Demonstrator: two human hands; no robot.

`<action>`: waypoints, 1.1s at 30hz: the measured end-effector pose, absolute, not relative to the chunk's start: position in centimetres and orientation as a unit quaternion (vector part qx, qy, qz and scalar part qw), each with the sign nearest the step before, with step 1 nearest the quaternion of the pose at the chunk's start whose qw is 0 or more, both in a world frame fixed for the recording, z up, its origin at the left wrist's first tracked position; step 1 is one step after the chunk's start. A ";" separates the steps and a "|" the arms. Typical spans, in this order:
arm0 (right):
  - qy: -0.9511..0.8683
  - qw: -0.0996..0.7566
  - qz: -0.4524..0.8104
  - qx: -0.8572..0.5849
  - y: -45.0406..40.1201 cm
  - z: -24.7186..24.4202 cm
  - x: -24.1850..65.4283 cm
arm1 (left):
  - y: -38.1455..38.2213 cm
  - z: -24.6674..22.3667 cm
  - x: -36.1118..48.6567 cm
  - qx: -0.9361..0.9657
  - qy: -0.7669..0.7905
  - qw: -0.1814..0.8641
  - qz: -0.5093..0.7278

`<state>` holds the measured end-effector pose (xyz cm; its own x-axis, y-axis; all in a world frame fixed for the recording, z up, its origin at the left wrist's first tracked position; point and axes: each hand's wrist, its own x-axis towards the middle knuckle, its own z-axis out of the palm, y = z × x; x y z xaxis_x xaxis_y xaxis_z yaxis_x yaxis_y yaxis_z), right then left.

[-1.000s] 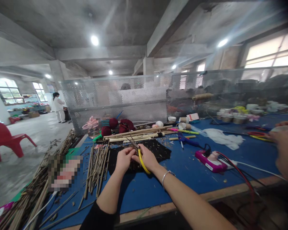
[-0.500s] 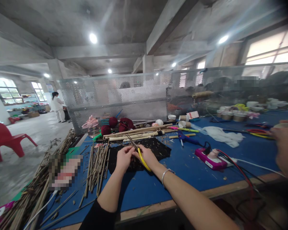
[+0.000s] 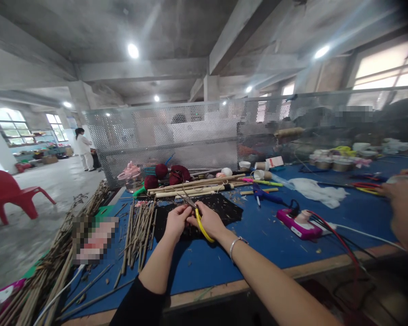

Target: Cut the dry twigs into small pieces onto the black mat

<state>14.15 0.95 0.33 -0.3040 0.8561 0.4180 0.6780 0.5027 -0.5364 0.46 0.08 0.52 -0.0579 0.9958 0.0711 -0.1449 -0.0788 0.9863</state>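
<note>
My right hand (image 3: 208,218) is closed around yellow-handled scissors (image 3: 201,227), their metal blades pointing up and away, slightly apart. Close beside it, my left hand (image 3: 176,221) is pinched, fingertips near the scissors. Whatever lies between those fingers is too small or hidden to make out. Both hands hover over a black cloth (image 3: 229,209) strewn with small clippings. Left of them lies a pile of cut thin brown sticks (image 3: 136,240). Just beyond the cloth are longer pale sticks (image 3: 190,189).
Dark red yarn balls (image 3: 179,175) sit at the back, before a perforated metal screen (image 3: 170,145). A blue glue gun (image 3: 267,194) and a purple power strip (image 3: 299,225) with cables lie to the right. Another person's hand (image 3: 406,203) is at far right. Long twigs (image 3: 57,258) line the left.
The scissor blades look a little further apart than before. My hands stay in nearly the same place, and the view has shifted very slightly.
</note>
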 end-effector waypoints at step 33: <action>-0.787 0.333 0.127 -0.504 1.0 0.4 14.2 | -0.3 1.1 0.4 0.446 0.476 0.470 0.595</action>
